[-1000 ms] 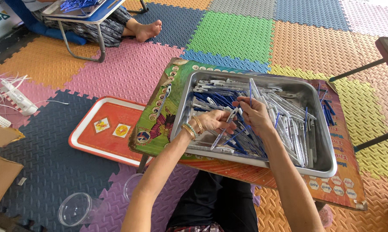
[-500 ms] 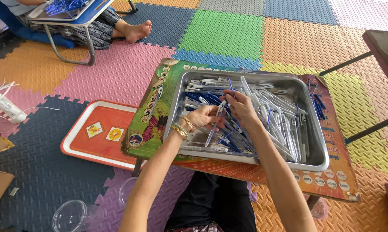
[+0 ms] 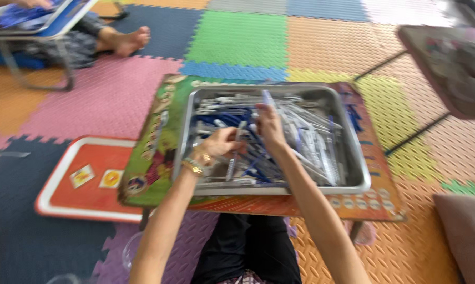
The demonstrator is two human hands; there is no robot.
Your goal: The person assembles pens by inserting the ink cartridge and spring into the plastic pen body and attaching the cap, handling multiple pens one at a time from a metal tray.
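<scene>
Head view, blurred by motion: I read both hands inside the metal tray [image 3: 353, 158], which serves as the landmark for everything below.

1. Left hand [image 3: 221, 143], at the tray's centre-left, is clenched on a slim white-and-clear pen part [image 3: 236, 142], pinched between thumb and fingers. A gold bracelet [image 3: 195, 165] sits at the wrist, over the tray's near-left wall.
2. Right hand [image 3: 269, 126], at the tray's centre and just beside the left, has its fingers closed over the upper end of what looks like the same part. I cannot tell whether it grasps a second piece.
3. Loose pen parts [image 3: 311, 142], blue and clear, fill the tray from centre to right.
4. Under the tray lies a colourful folding worktop [image 3: 153, 158], green at the left of the tray. Left of that worktop is a red tray [image 3: 74, 184] on the foam floor mat [image 3: 237, 37].
5. Far beyond the tray's upper left, another person's bare foot [image 3: 129, 41] rests on the mat.

Procedure note, as my judgement: keep both grips close to the joint, align the two ends along one axis, and work over the tray so any dropped piece lands among the rest.
</scene>
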